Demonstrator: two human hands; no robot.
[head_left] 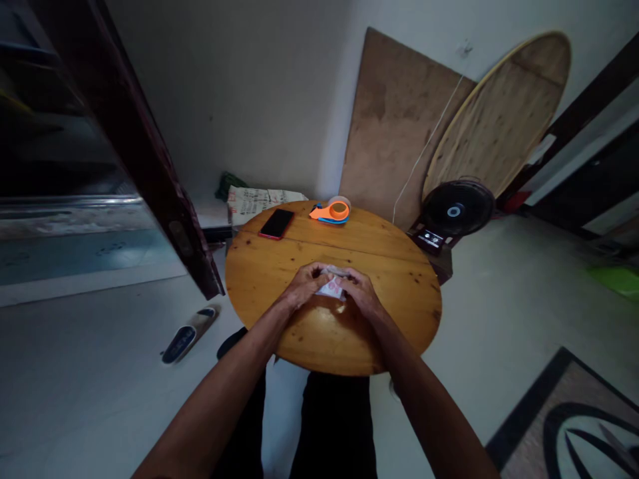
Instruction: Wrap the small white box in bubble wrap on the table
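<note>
Both hands meet over the middle of a round wooden table (pixel 399 286). Between them is a small white packet (pixel 330 287) with reddish printing and what looks like a clear plastic edge; its exact kind I cannot make out. My left hand (pixel 303 285) grips the packet's left side, thumb on top. My right hand (pixel 360 290) closes on its right side, with the thumb on its face. Fingers hide much of the packet's edges. Beyond the hands lies an orange and blue tape dispenser (pixel 333 211) with a roll of tape. A phone (pixel 277 224) with a red edge rests left of it.
Behind the table, a printed sack (pixel 254 201) sits by the wall. A brown board (pixel 394 120) and a round wooden tabletop (pixel 504 113) lean there. A black fan (pixel 456 207) stands at the right. One slipper (pixel 186 336) lies on the floor left, near a dark door frame (pixel 150 153).
</note>
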